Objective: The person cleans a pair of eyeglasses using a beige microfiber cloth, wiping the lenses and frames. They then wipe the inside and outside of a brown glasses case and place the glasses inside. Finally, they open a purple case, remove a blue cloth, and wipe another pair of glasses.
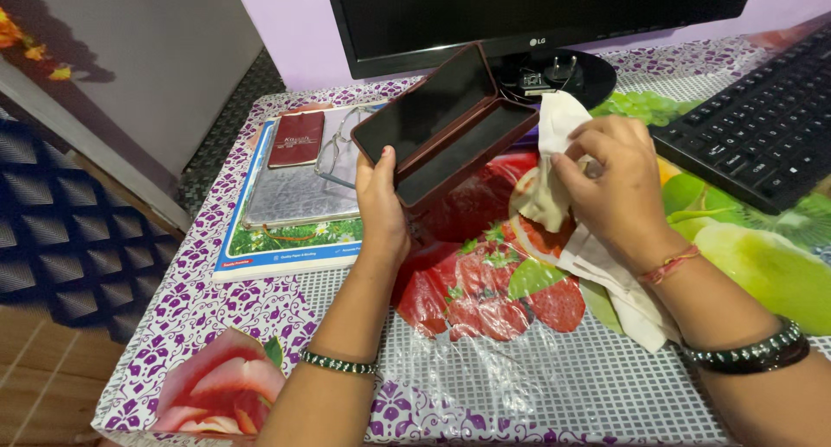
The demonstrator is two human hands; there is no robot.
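Observation:
My left hand (381, 206) grips an open maroon glasses case (446, 122) by its near end and holds it tilted above the table, its dark lining facing me. My right hand (615, 183) pinches a cream cleaning cloth (554, 166) just right of the case. More pale cloth (619, 287) trails under that wrist onto the tablecloth. A pair of thin-framed glasses (333, 153) lies on the books to the left.
A stack of books (290, 209) with a small maroon booklet (297, 139) lies at the left. A black monitor (537, 14) on a round stand is at the back, a black keyboard (762, 122) at the right. The table's left edge drops to the floor.

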